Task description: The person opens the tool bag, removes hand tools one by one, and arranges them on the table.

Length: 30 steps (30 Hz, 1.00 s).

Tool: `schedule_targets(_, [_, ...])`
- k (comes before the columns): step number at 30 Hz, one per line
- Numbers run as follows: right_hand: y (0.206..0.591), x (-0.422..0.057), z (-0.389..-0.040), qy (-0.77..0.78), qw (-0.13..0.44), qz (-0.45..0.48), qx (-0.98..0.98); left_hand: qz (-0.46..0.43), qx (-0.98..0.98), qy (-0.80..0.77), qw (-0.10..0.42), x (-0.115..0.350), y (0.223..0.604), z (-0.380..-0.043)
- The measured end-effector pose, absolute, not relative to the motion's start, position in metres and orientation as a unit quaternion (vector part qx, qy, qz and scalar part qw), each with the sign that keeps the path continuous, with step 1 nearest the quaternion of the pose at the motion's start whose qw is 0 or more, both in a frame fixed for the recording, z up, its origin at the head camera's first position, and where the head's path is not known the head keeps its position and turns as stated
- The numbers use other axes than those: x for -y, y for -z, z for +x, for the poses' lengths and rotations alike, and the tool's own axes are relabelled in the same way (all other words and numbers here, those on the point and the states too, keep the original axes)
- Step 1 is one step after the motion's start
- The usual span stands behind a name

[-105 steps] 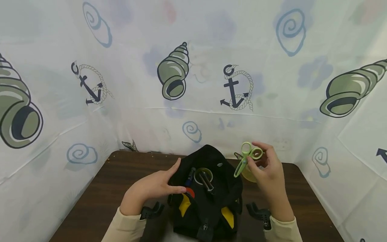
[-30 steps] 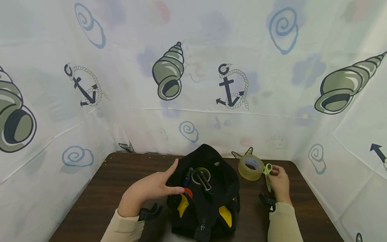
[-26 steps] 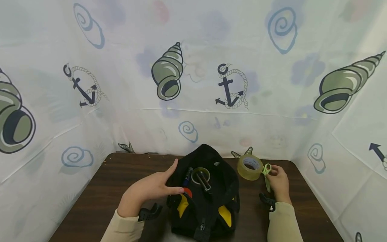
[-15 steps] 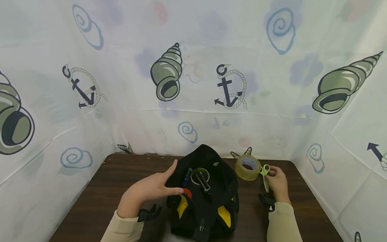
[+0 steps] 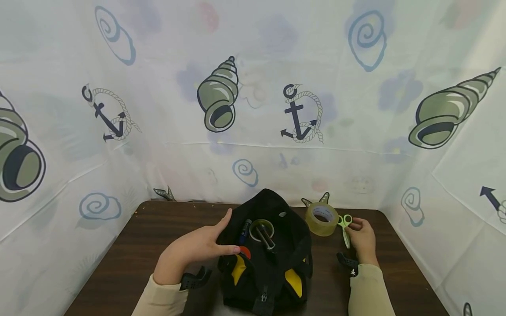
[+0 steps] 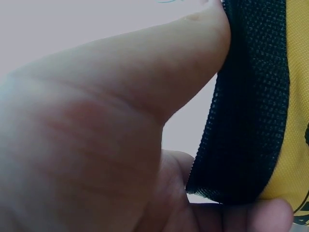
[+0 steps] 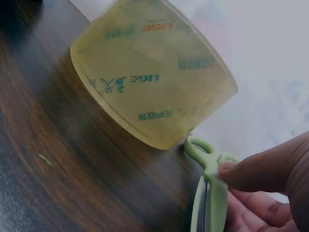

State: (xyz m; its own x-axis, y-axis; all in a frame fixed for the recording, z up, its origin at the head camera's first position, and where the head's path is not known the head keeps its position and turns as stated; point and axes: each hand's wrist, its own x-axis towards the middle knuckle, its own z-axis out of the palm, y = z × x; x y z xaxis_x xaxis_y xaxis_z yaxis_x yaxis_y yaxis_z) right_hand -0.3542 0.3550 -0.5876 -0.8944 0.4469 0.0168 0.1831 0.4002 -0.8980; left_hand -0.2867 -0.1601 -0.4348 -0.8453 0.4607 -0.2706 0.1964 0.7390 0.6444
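My left hand (image 5: pixel 195 245) holds the left side of an upright black-and-yellow zipped bag (image 5: pixel 269 267), thumb on its front edge. In the left wrist view the fingers (image 6: pixel 270 215) reach round the black trim onto yellow fabric. In the bag's opening show a small tape roll (image 5: pixel 262 230), a dark pen-like thing (image 5: pixel 265 237) and a blue capped pen (image 5: pixel 245 231). My right hand (image 5: pixel 363 239) pinches light-green scissors (image 5: pixel 345 230), handle loops up and blades pointing down. The loops are right at a large yellowish clear tape roll (image 5: pixel 321 219) standing on the table.
The dark wood-grain table (image 5: pixel 174 232) ends at a white printed curtain (image 5: pixel 272 166) behind and at both sides. The large tape roll stands near the back edge, between the bag and my right hand.
My right hand has lowered the scissors from the air to beside the large tape roll. Roll and scissors have since slid slightly left. The left hand keeps its place on the bag.
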Motion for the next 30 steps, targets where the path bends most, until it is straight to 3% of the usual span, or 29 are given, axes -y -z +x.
schedule_targets(12, [0.573,-0.359,-0.351,-0.442,0.059,-0.15,0.882,0.177,-0.91,-0.311,0.211,0.16,0.433,-0.286])
schedule_targets(30, [0.578,-0.361,-0.353,-0.397,0.084,-0.164,0.899,0.171,-0.917,-0.296,0.204,0.16,0.436,-0.287])
